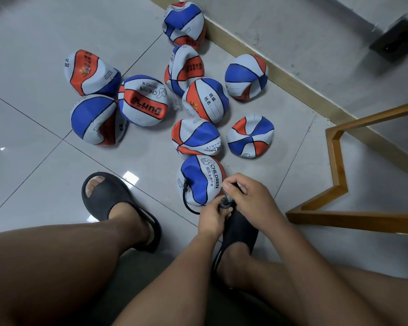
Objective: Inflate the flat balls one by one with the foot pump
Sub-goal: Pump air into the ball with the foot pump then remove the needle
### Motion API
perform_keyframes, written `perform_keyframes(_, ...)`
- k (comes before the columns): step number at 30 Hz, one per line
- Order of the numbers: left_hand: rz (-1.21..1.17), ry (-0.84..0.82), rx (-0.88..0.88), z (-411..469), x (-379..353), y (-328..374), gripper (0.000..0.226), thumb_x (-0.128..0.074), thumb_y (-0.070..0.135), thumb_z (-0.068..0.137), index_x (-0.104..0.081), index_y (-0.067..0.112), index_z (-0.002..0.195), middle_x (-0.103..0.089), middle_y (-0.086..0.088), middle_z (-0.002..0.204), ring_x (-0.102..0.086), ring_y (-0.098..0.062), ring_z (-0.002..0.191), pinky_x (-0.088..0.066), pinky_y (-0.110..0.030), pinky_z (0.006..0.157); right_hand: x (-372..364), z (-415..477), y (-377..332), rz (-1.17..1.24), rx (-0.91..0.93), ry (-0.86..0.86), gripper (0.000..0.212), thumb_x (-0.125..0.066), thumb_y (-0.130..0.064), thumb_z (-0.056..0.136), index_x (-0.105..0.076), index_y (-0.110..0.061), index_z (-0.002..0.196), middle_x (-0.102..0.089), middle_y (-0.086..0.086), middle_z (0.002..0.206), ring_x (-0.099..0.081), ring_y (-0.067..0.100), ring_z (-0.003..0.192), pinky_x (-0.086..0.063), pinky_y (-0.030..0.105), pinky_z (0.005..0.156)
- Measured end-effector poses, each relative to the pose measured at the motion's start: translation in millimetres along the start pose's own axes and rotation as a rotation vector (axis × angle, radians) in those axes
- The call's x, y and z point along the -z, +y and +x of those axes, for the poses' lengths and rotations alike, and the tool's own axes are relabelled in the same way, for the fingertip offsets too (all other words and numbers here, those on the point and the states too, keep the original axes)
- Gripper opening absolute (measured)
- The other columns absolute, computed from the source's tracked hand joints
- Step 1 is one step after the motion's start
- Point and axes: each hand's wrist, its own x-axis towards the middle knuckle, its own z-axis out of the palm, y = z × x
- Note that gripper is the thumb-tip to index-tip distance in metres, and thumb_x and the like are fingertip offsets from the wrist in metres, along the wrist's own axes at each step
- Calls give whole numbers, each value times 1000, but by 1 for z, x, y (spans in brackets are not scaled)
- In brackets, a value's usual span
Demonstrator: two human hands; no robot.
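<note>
The floor [45,55] beneath me was laid in large, glossy, pale grey tiles, with thin dark grout lines [24,114] crossing it on the diagonal. 2 bright glints of light showed on the tiles, the bigger glint [130,178] near the middle and a small glint [2,148] at the left edge. At the far right a tan skirting board [280,77] ran along the foot of a grey, scuffed wall [304,31]. A dark square fitting [396,38], blurred, sat on that wall. Near right, a bare wooden frame [351,221] with a zigzag outline stood on the tiles.
</note>
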Motion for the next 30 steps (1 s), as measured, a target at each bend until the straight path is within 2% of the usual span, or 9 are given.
perform_keyframes(4, -36, 0, 7, 0, -3, -2, 32, -60, -2, 99, -65, 28, 87, -66, 14, 77, -59, 4, 69, -50, -14, 68, -21, -1, 47, 16, -113, 8, 10, -62, -38, 105, -69, -32, 104, -69, -10, 80, -55, 2, 63, -46, 29, 68)
perform_keyframes(8, 40, -24, 0, 3, -11, -17, 31, -59, 11, 97, -68, 40, 93, -71, 12, 82, -63, -9, 78, -60, -37, 79, -36, 0, 79, -10, -167, 17, 9, -60, -36, 106, -67, -33, 103, -69, -15, 79, -58, 3, 66, -46, 31, 71)
perform_keyframes(12, 49, -23, -9, 1, -11, -12, 27, -59, 17, 98, -67, 42, 98, -74, 5, 86, -67, -15, 82, -56, -33, 78, -41, 2, 81, -33, -179, 29, 12, -60, -32, 107, -66, -32, 96, -73, -12, 88, -67, 5, 83, -53, 34, 78)
perform_keyframes(15, 37, -29, 0, 3, -12, -17, 31, -57, 15, 98, -64, 43, 87, -70, 10, 81, -63, -10, 76, -55, -30, 75, -38, 3, 75, -59, -208, 17, 13, -60, -36, 106, -64, -34, 94, -72, -14, 84, -66, 5, 81, -51, 33, 77)
perform_keyframes(17, 5, -37, 12, 2, -12, -16, 33, -56, 12, 97, -69, 42, 93, -74, 13, 87, -68, -8, 83, -60, -30, 80, -31, 2, 63, -66, -197, 20, 13, -62, -39, 105, -65, -35, 93, -71, -15, 79, -63, 2, 71, -50, 33, 72)
perform_keyframes(19, -101, -30, 49, 4, -9, -13, 36, -56, 8, 96, -73, 39, 101, -78, 11, 96, -74, -13, 93, -62, -36, 89, -20, 3, 43, -11, -140, 28, 13, -65, -37, 103, -68, -33, 91, -70, -13, 74, -59, 1, 62, -47, 30, 66)
perform_keyframes(23, -145, -3, 69, 13, -12, -15, 33, -68, 7, 95, -74, 31, 115, -79, 9, 102, -75, -16, 93, -63, -41, 92, 3, 8, 3, 35, -8, 102, 13, -70, -35, 103, -73, -31, 91, -71, -17, 75, -63, 2, 63, -54, 29, 66)
perform_keyframes(27, -142, 5, 53, 10, -11, -12, 36, -68, 1, 97, -73, 27, 121, -79, 8, 105, -75, -14, 95, -63, -32, 89, 2, 7, 9, 60, 2, 98, 12, -68, -36, 104, -73, -31, 94, -73, -11, 80, -65, 5, 67, -53, 30, 64)
perform_keyframes(30, -155, 0, 47, 6, -8, -6, 34, -59, -4, 99, -73, 18, 120, -78, 9, 104, -72, 1, 91, -59, -20, 81, -16, 7, 36, 94, -53, 68, 10, -67, -37, 104, -73, -30, 100, -69, -7, 76, -55, 3, 60, -46, 30, 62)
